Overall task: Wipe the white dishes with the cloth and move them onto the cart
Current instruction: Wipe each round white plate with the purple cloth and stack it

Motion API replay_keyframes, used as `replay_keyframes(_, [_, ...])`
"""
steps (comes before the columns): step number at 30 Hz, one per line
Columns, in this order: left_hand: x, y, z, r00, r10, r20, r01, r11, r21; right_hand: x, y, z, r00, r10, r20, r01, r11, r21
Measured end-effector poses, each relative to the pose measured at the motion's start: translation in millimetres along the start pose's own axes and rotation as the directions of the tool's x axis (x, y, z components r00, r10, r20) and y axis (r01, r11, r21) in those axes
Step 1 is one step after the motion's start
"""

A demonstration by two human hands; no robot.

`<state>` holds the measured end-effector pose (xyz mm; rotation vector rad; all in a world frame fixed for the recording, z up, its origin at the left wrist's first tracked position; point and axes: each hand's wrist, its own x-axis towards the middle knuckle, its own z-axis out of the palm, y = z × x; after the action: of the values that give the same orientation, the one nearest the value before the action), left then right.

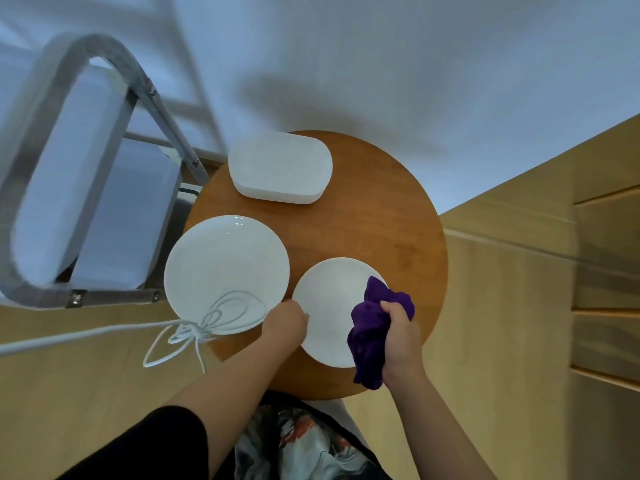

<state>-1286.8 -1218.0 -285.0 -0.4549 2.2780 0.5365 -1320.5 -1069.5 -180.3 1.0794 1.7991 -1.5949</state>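
The right hand (401,337) grips the bunched purple cloth (372,327) on the small plate (332,306); the left hand (285,323) pinches that plate's left rim. The plate sits near the tabletop (381,220) edge, so a hard wipe could push it off. The big plate (227,271) overhangs towards the cart (69,168), and the cord (207,327) lying across it could drag it.

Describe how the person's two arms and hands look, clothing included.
Both hands are bare: no gloves, rings or watch show on the left hand or the right hand. The forearms are bare too. A black sleeve covers the left upper arm; no sleeve shows on the right arm.
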Motion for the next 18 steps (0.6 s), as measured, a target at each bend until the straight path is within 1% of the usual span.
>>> replay_keyframes(2, [1.0,2.0,2.5,0.998,-0.068,0.004,0.068,0.997,0.033,2.4,-0.8,-3.4,1.0,0.003,0.017,-0.003,1.0,-0.007])
replay_keyframes(4, [-3.4,6.2,3.1,0.99,-0.143,-0.018,0.144,0.989,0.027,4.2,-2.0,-7.4,0.999,0.009,0.032,-0.008,1.0,-0.022])
replay_keyframes(5, [-3.0,5.5,4.1,0.986,-0.16,-0.043,0.16,0.987,-0.01,4.9,-1.9,-8.3,0.999,0.007,0.038,-0.006,1.0,-0.031])
replay_keyframes(7, [-2.4,6.1,3.8,0.984,-0.17,-0.049,0.164,0.98,-0.109,6.4,-1.8,-10.4,0.999,0.003,0.044,-0.001,0.999,-0.038])
replay_keyframes(8, [-5.3,7.9,0.1,0.981,-0.193,-0.03,0.183,0.962,-0.201,7.4,-2.0,-12.5,0.999,0.001,0.048,0.001,0.999,-0.04])
replay_keyframes(9, [-5.2,7.5,1.2,0.981,-0.195,-0.021,0.184,0.952,-0.245,8.2,-2.2,-14.4,0.999,0.0,0.053,0.003,0.999,-0.041])
replay_keyframes(10, [-6.1,7.1,1.3,0.971,-0.237,-0.02,0.212,0.899,-0.384,9.4,-2.2,-16.4,0.998,-0.002,0.058,0.004,0.999,-0.039])
replay_keyframes(13, [-13.4,5.4,4.8,0.966,-0.213,-0.149,0.114,0.863,-0.493,12.5,-3.2,-22.3,0.997,-0.004,0.071,0.007,0.999,-0.036])
replay_keyframes(15, [-22.9,8.5,11.2,0.954,-0.226,-0.196,0.072,0.809,-0.583,14.4,-3.3,-26.5,0.998,0.001,0.067,0.001,0.999,-0.037])
replay_keyframes(18, [-32.0,17.4,20.7,0.906,-0.331,-0.264,0.063,0.722,-0.689,14.9,-3.8,-31.5,0.998,0.011,0.06,-0.01,1.0,-0.029])
